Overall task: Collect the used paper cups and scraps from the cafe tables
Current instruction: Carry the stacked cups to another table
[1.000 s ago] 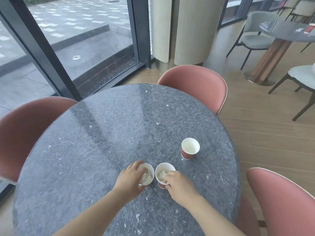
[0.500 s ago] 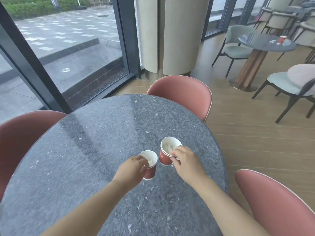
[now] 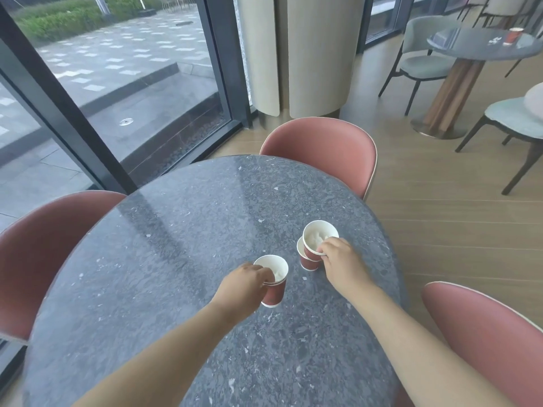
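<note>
On the round grey stone table (image 3: 176, 245) my left hand (image 3: 244, 284) grips a red paper cup (image 3: 274, 290) by its rim, with crumpled white paper inside. My right hand (image 3: 340, 264) holds a second red cup (image 3: 318, 237) with white scrap in it, tilted and set into the mouth of a third red cup (image 3: 307, 261) that stands on the table. Both hands pinch the cups at their white rims.
Pink chairs stand at the far side (image 3: 320, 151), the left (image 3: 38, 251) and the near right (image 3: 484, 342). A second round table (image 3: 470, 51) at the back right carries another red cup (image 3: 513, 35) and a scrap (image 3: 495, 40). Glass wall at the left.
Both hands lifted their cups off the table. My right hand carried its cup to the right and into the third cup. The view tilted up.
</note>
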### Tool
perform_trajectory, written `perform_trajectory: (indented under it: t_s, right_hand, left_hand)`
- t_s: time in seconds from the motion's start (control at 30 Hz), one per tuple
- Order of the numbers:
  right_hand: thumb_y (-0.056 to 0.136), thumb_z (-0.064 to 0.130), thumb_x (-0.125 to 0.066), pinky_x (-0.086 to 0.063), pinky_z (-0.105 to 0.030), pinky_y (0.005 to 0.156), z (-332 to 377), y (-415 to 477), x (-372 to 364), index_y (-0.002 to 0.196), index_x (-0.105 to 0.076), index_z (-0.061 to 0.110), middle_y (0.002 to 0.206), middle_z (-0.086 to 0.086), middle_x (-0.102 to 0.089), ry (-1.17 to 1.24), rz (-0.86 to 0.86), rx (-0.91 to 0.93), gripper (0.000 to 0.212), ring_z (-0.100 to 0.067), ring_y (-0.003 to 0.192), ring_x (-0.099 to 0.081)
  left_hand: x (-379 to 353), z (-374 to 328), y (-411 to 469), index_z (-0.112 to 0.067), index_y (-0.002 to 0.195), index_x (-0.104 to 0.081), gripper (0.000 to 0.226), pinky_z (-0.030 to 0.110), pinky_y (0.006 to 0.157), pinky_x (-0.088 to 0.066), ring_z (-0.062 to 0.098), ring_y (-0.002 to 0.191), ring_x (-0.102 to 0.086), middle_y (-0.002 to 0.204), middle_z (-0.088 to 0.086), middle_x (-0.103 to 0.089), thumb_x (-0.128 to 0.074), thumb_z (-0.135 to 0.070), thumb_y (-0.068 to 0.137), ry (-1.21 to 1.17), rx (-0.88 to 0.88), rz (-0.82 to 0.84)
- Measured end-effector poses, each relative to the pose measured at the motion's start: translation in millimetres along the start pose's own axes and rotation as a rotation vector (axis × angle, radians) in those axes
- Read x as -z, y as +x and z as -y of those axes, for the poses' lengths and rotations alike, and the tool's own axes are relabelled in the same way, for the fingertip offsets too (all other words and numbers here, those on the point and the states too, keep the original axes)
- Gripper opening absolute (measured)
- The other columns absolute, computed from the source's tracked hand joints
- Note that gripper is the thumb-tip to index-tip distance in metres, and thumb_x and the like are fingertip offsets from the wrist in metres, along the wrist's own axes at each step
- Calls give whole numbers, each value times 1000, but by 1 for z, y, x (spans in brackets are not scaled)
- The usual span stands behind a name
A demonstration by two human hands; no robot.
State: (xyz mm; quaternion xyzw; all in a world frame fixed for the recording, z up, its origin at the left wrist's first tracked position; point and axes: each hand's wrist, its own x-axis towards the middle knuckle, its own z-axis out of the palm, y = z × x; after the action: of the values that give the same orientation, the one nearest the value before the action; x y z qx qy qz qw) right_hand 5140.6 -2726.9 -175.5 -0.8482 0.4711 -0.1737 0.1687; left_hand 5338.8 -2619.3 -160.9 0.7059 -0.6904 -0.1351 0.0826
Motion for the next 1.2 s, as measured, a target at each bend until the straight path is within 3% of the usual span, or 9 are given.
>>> perform_trajectory:
  t_s: [0.2,0.37,0.53,0.83,0.9,1.07,1.2]
  right_hand:
    - [87,3,-51,-38,-25,71,-1,12,-3,99,-64,9,107,-4,-61,-45,-39,46,18,-23,105,-50]
    - [85,1,-53,-35,-24,68,-3,26,-6,97,-64,8,104,-4,-62,-45,-79,88,18,-24,101,-52]
    - [86,1,-50,-42,-32,86,-18,34,-27,110,-61,8,118,-6,-58,-42,73,51,28,-24,113,-46]
    - [84,10,-59,-42,-34,89,-29,23,-60,100,-61,11,125,-6,-56,-75,317,66,16,-24,112,-47]
    - [85,7,-56,-42,-34,87,-27,18,-61,99,-61,11,130,-6,-54,-96,307,56,16,-25,112,-48]
    - [86,14,-60,-41,-34,95,-9,5,-46,120,-57,14,124,-3,-58,-33,253,60,34,-24,116,-48]
    - [83,15,-63,-43,-33,90,19,-15,-11,115,-59,16,117,-2,-60,52,170,54,32,-23,112,-50]
  left_hand:
    - [0,1,4,-25,104,-62,20,27,75,-44,18,103,-55,106,-3,-65,-51,-18,88,-18,43,-13]
    - [-2,0,9,-25,105,-61,21,30,79,-47,17,106,-53,108,-4,-65,-50,-17,88,-25,77,-1]
    - [-7,1,9,-25,107,-60,21,30,79,-46,18,106,-54,110,-3,-64,-50,-20,89,-23,98,31]
    - [-11,11,6,-26,107,-60,21,28,78,-45,16,107,-53,110,-6,-64,-50,-20,89,-21,139,44]
    - [-11,10,3,-27,106,-60,21,29,77,-46,15,107,-54,110,-7,-64,-50,-21,88,-24,156,35]
    - [-2,5,-2,-30,104,-60,21,29,73,-47,14,103,-56,107,-10,-64,-51,-22,87,-31,131,-24]
    - [19,-7,-5,-30,103,-61,21,29,71,-46,15,100,-56,104,-11,-64,-52,-23,85,-38,19,-82]
